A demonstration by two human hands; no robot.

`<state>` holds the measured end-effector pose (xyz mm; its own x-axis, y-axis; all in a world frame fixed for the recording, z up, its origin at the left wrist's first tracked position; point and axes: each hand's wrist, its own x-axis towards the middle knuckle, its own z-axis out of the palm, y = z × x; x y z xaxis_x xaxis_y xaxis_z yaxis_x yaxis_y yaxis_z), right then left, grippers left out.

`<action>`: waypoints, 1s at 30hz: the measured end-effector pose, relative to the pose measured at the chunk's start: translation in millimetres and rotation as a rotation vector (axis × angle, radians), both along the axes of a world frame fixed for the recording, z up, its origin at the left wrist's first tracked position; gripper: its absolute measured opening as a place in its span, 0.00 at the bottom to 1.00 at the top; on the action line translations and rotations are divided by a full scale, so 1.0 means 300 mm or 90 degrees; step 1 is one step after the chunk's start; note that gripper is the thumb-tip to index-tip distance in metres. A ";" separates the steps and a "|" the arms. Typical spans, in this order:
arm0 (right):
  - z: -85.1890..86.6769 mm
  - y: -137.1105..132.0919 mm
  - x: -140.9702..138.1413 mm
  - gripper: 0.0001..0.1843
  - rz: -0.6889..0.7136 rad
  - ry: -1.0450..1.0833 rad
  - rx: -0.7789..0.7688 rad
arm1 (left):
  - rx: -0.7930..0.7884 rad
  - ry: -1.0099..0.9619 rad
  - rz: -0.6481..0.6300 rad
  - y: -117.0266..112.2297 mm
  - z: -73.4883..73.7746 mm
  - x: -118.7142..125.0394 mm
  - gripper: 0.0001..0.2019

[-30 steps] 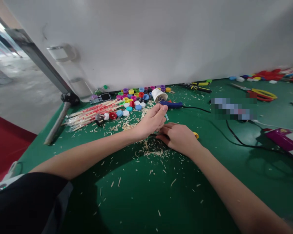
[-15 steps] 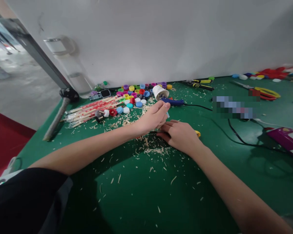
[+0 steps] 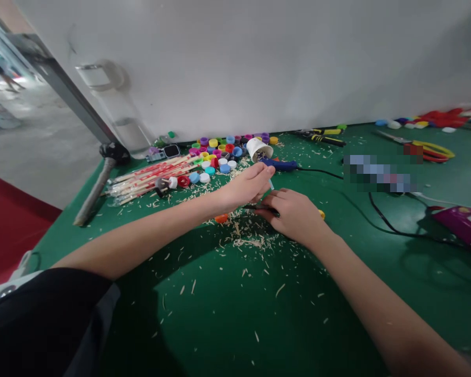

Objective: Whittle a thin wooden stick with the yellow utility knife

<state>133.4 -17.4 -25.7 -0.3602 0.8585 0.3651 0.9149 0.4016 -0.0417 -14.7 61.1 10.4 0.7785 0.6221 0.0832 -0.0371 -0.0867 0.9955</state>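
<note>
My left hand (image 3: pixel 245 186) is closed, thumb pressed on the fingers. A small pale-blue piece (image 3: pixel 271 184) sticks out beneath its thumb; the rest is hidden in the fist. Close by on the right, my right hand (image 3: pixel 294 214) is curled around a thin dark tool (image 3: pixel 255 207) that points left under the left hand. Its kind cannot be made out. Below the hands lie wood shavings (image 3: pixel 251 242), with an orange cap (image 3: pixel 221 218) to their left. Something yellow (image 3: pixel 322 213) shows just past the right hand.
Behind the hands, a blue glue gun (image 3: pixel 280 165) rests near a tipped white cup (image 3: pixel 259 150). Coloured bottle caps (image 3: pixel 224 168) and wrapped chopsticks (image 3: pixel 149 178) lie left. Pliers (image 3: pixel 325 140), scissors (image 3: pixel 419 146) and a purple power strip (image 3: pixel 461 222) are on the right.
The hands have drawn slightly apart, and more of the dark tool and the pale-blue piece shows. The orange cap is now in plain view. The whole view has shifted slightly.
</note>
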 end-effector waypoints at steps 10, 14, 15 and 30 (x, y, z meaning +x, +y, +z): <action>-0.002 0.008 -0.015 0.13 0.024 -0.037 -0.053 | 0.041 0.039 -0.049 -0.006 0.022 -0.008 0.15; -0.013 -0.004 -0.015 0.14 0.020 -0.043 -0.024 | 0.021 0.020 -0.045 0.007 0.014 -0.009 0.15; -0.016 -0.008 -0.015 0.13 0.018 -0.042 -0.004 | 0.018 0.009 -0.047 0.012 0.010 -0.009 0.15; 0.001 0.010 -0.012 0.15 -0.009 -0.036 -0.041 | 0.032 0.031 -0.053 -0.005 0.019 -0.005 0.15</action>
